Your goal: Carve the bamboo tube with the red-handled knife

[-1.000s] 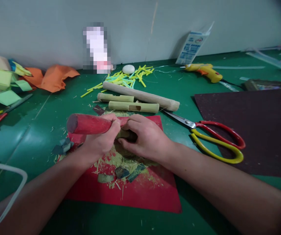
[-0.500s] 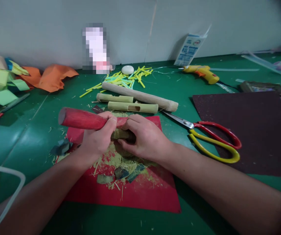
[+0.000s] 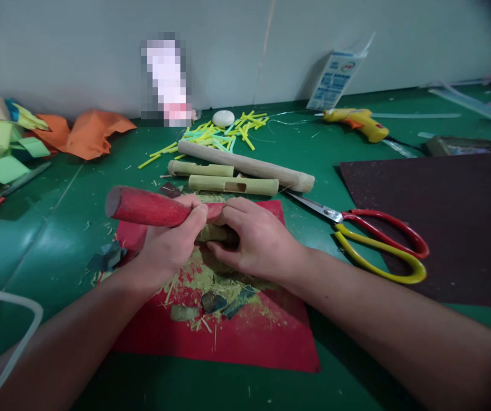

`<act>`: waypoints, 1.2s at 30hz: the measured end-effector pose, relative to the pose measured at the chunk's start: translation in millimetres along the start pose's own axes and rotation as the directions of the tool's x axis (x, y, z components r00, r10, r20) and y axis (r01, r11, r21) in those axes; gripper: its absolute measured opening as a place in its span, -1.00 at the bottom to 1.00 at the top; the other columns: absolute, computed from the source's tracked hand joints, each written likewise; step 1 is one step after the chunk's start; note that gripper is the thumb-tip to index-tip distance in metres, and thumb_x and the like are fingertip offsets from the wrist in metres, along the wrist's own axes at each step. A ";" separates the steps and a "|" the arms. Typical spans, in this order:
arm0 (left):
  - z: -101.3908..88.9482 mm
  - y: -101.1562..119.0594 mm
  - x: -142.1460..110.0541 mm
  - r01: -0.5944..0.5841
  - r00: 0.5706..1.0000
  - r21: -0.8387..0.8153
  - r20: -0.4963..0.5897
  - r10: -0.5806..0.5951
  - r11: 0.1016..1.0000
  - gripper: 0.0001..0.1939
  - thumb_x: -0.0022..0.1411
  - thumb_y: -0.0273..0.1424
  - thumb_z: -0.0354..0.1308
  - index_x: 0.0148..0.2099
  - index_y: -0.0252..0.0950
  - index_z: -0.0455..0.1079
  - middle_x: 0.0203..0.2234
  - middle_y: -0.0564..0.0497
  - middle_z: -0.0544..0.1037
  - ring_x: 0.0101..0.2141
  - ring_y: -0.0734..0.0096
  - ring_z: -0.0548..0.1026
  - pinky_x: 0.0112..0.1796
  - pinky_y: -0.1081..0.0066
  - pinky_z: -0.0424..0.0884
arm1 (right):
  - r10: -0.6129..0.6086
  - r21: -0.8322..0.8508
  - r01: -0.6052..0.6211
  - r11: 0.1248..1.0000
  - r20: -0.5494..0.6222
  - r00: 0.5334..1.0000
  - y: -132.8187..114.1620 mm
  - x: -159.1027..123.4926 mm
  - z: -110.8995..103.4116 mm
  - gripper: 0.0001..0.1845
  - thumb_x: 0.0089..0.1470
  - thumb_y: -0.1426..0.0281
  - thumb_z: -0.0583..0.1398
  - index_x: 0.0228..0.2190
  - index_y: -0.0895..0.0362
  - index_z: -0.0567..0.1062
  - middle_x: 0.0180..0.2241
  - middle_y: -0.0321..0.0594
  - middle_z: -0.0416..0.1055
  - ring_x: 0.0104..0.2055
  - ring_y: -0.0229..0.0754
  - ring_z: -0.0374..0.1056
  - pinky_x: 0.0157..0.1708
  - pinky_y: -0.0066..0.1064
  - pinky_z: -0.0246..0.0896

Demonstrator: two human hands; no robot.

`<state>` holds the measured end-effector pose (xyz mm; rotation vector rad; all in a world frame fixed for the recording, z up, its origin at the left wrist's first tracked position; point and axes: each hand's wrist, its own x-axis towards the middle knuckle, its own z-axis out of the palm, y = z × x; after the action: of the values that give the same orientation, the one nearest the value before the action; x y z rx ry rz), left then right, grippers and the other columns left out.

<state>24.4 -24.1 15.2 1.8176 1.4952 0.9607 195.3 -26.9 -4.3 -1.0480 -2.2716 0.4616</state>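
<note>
Backing all, twelve o'clock from my hands: grey wall (image 3: 228, 57). Green table (image 3: 185, 388) beneath. Dark sheet (image 3: 463, 240), three o'clock. Red sheet (image 3: 266, 354), under my hands, reaching to six; shavings (image 3: 194, 277) on it. Scissors (image 3: 335, 216), three o'clock. Left hand (image 3: 170, 245): grip closed on red tool (image 3: 151, 206). Right hand (image 3: 262, 237): grip curled round bamboo piece (image 3: 211, 233), above red sheet. Work in hand, as judged: tool applied to bamboo, contact hidden; the next stroke calls for firm bracing.
</note>
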 end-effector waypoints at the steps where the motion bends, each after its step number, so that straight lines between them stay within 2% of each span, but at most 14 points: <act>1: -0.3 -0.4 0.0 -0.004 1.000 -0.001 0.000 0.004 1.000 -0.72 0.24 -0.38 -0.03 -0.53 -0.22 0.13 -0.65 0.11 0.20 -0.51 0.43 0.21 -0.45 0.39 0.18 | 0.004 0.002 -0.004 1.000 0.001 1.000 0.0 0.0 -0.1 -0.88 0.05 0.37 0.24 -0.38 0.14 0.40 -0.33 -0.16 0.39 -0.25 -0.15 0.25 -0.28 -0.33 0.17; 8: -3.2 -2.5 1.7 -0.038 0.998 0.026 0.051 0.037 0.999 -0.71 0.25 -0.39 -0.02 -0.54 -0.22 0.14 -0.62 0.09 0.25 -0.49 0.42 0.26 -0.43 0.39 0.23 | -0.005 0.022 0.005 1.000 -0.009 1.000 1.1 -0.2 -0.4 -0.85 0.06 0.37 0.24 -0.44 0.12 0.35 -0.37 -0.19 0.36 -0.30 -0.18 0.22 -0.34 -0.35 0.13; 12: -4.0 -4.7 1.3 -0.035 0.998 0.012 0.060 0.034 0.999 -0.71 0.26 -0.34 -0.01 -0.53 -0.22 0.15 -0.62 0.09 0.22 -0.50 0.41 0.24 -0.45 0.38 0.19 | -0.001 0.016 0.001 1.000 -0.007 1.000 0.9 -0.1 -1.0 -0.81 0.05 0.36 0.25 -0.48 0.10 0.32 -0.40 -0.22 0.33 -0.32 -0.20 0.20 -0.36 -0.36 0.09; 19: -2.5 -4.5 -2.6 -0.012 1.000 -0.109 0.019 0.014 0.994 -0.70 0.23 -0.37 0.01 -0.55 -0.23 0.12 -0.62 0.10 0.19 -0.52 0.46 0.19 -0.44 0.41 0.23 | -0.011 -0.014 0.011 1.000 -0.017 1.000 -0.8 -0.5 -0.5 -0.83 0.05 0.38 0.24 -0.46 0.10 0.31 -0.38 -0.19 0.35 -0.29 -0.17 0.21 -0.34 -0.34 0.11; 26: -0.9 -1.1 -2.2 0.017 1.000 -0.073 0.012 -0.016 0.997 -0.69 0.22 -0.37 0.00 -0.57 -0.23 0.13 -0.63 0.08 0.19 -0.53 0.44 0.20 -0.45 0.40 0.24 | -0.022 -0.020 0.022 1.000 -0.011 1.000 -0.1 -0.5 -0.9 -0.86 0.07 0.37 0.22 -0.44 0.10 0.33 -0.37 -0.18 0.36 -0.30 -0.17 0.20 -0.35 -0.34 0.11; 31: 0.8 -1.3 -2.5 0.035 0.996 -0.072 -0.075 -0.041 0.997 -0.73 0.22 -0.39 0.05 -0.54 -0.23 0.18 -0.65 0.12 0.23 -0.54 0.47 0.23 -0.46 0.43 0.26 | -0.056 -0.022 0.056 0.998 -0.003 0.998 0.1 -1.9 0.8 -0.92 0.05 0.42 0.21 -0.37 0.12 0.38 -0.30 -0.13 0.40 -0.24 -0.13 0.24 -0.27 -0.31 0.17; 34: 0.2 -1.1 -0.9 0.025 0.998 -0.035 -0.057 -0.027 0.999 -0.74 0.25 -0.33 0.06 -0.50 -0.23 0.25 -0.63 0.12 0.29 -0.52 0.47 0.26 -0.45 0.43 0.26 | -0.067 -0.023 0.067 0.997 -0.016 0.998 0.1 -2.2 2.1 -0.91 0.06 0.42 0.21 -0.35 0.13 0.39 -0.29 -0.12 0.40 -0.23 -0.12 0.25 -0.27 -0.30 0.17; 36: -0.2 -0.4 0.3 0.037 0.998 -0.064 -0.054 -0.040 0.997 -0.72 0.25 -0.34 0.04 -0.53 -0.23 0.21 -0.66 0.12 0.25 -0.54 0.47 0.24 -0.47 0.43 0.24 | -0.058 -0.026 0.058 0.998 -0.019 0.998 0.1 -2.1 2.2 -0.91 0.06 0.40 0.21 -0.37 0.13 0.37 -0.31 -0.13 0.39 -0.25 -0.12 0.24 -0.28 -0.30 0.16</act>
<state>24.0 -23.7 15.0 1.7246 1.5103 1.0356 195.0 -28.6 -6.8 -0.9919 -2.2892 0.3970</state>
